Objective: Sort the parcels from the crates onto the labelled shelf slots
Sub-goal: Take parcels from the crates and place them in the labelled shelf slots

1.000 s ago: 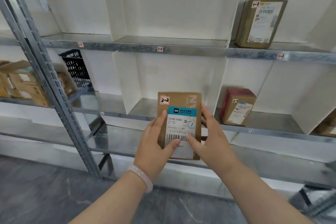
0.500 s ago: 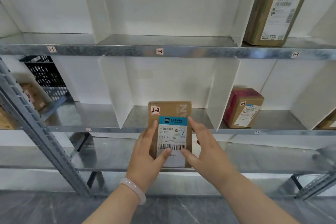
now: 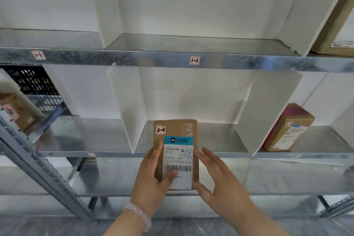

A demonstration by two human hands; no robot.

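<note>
Galvanised shelving with white dividers covered the wall. Parcel marked 2-2 was upright in front of the middle slot below the 1-2 tag, its top overlapping that slot's front edge. Left hand gripped it, thumb curled across the label by the barcode, fingers up the left edge. Right hand was spread, fingers straight, just beside the right edge; contact unclear. Red-topped box sat one slot right.

Left hand: grips the parcel by its left edge, thumb on front.
Right hand: fingers straight, at the parcel's right edge.
</note>
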